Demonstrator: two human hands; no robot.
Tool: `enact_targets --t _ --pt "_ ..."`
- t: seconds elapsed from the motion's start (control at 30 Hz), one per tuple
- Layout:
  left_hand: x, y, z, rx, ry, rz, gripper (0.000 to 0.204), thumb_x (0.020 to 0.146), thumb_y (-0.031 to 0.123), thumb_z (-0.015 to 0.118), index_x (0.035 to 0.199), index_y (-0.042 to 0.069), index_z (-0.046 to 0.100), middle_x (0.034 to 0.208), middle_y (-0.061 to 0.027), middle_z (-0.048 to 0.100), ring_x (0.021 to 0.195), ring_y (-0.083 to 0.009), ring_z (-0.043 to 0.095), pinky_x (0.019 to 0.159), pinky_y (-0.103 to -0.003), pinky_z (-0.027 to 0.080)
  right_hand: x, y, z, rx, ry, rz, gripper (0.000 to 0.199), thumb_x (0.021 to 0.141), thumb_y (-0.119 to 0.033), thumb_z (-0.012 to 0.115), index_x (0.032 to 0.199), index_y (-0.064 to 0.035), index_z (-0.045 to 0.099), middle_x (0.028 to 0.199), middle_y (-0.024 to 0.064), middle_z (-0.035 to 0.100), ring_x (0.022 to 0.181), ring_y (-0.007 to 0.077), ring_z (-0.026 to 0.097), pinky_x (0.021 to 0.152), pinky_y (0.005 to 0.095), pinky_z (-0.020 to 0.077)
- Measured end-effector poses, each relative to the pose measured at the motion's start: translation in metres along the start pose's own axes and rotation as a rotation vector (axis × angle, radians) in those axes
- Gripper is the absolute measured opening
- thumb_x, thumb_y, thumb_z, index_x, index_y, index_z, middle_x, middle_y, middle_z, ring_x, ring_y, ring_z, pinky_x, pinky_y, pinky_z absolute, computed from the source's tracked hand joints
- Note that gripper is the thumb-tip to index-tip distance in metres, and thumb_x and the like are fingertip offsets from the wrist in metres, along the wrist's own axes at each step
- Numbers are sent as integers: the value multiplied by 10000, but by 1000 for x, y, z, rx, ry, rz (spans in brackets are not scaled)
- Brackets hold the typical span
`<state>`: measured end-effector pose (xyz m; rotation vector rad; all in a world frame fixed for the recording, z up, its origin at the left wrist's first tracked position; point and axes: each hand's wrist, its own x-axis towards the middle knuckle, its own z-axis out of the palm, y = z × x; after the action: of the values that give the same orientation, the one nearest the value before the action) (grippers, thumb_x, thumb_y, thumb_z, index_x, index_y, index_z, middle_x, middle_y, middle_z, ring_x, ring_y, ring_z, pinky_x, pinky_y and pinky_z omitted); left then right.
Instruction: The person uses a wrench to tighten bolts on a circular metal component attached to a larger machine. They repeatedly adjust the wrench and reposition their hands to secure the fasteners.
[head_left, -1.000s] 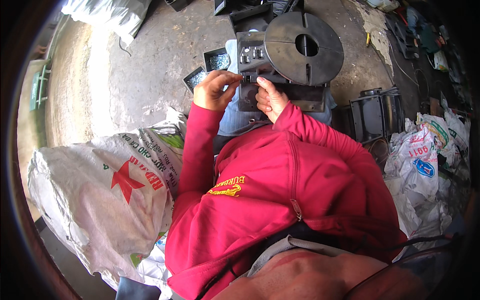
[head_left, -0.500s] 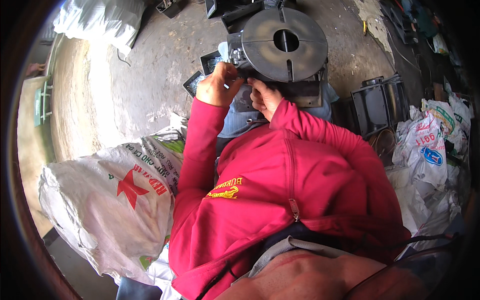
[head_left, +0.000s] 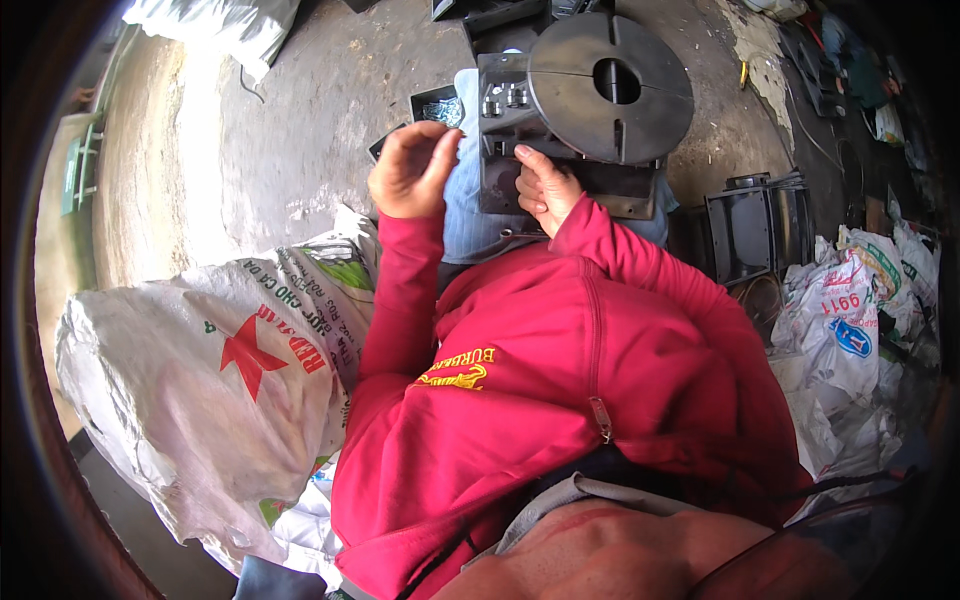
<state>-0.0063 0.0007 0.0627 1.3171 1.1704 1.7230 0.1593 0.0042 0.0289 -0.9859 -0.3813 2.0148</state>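
On my lap, over blue trousers, lies a black part with a square base (head_left: 500,180) and a round slotted disc (head_left: 570,85) with a centre hole. My left hand (head_left: 410,172) is raised off the base's left side. Its thumb and forefinger are pinched around something small and dark, too small to name. My right hand (head_left: 548,192) is at the base's near edge, fingers curled and thumb stretched along the black surface. Whatever its fingers hold is hidden. Small black fittings (head_left: 505,98) show on the base, left of the disc.
A black box (head_left: 438,106) of small shiny metal pieces stands on the floor beyond my left hand, with another partly hidden beside it. White printed sacks (head_left: 200,390) bulge at my left; more bags (head_left: 835,310) lie right. A black frame-like housing (head_left: 760,228) stands at right.
My left hand has drawn away to the left from the black part, uncovering its fittings. The right hand has shifted slightly right and its thumb now points up. The view has shifted a little.
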Motion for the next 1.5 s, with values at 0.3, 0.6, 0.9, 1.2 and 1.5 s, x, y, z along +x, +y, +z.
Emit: enact_targets --t 0.3,0.6,0.9,1.2,1.5 --pt "-18 -22 -23 -221 5 -271 134 815 -46 634 933 -7 584 870 -92 624 719 -135 617 545 -237 524 5 1 -3 -61 -22 19 476 866 -357 605 534 -176 316 471 -75 259 389 34 243 362 193 213" --pt "-18 -20 -18 -134 -74 -236 142 811 -30 648 937 10 597 882 -77 632 731 -130 622 561 -228 517 3 1 -2 -52 -10 22 462 882 -332 590 536 -173 329 478 -73 272 395 36 260 362 196 222" --pt "3 -8 5 355 -323 270 167 723 -48 695 835 29 598 826 -63 642 710 -156 623 549 -246 502 -1 -2 4 -38 27 11 395 844 -292 650 589 -170 373 490 -79 286 395 36 260 361 203 212" --pt "11 -7 6 574 -409 428 203 697 -76 702 866 16 640 926 -117 669 810 -185 665 679 -271 546 4 4 -6 -10 -17 -48 210 830 -245 670 775 -133 501 523 -92 307 396 18 262 364 198 195" --pt "4 -4 18 576 -304 354 223 694 -46 709 884 54 650 874 -82 667 788 -202 656 682 -284 515 8 8 -13 35 -91 -54 182 831 -231 667 800 -149 507 524 -106 310 395 5 265 360 188 189"
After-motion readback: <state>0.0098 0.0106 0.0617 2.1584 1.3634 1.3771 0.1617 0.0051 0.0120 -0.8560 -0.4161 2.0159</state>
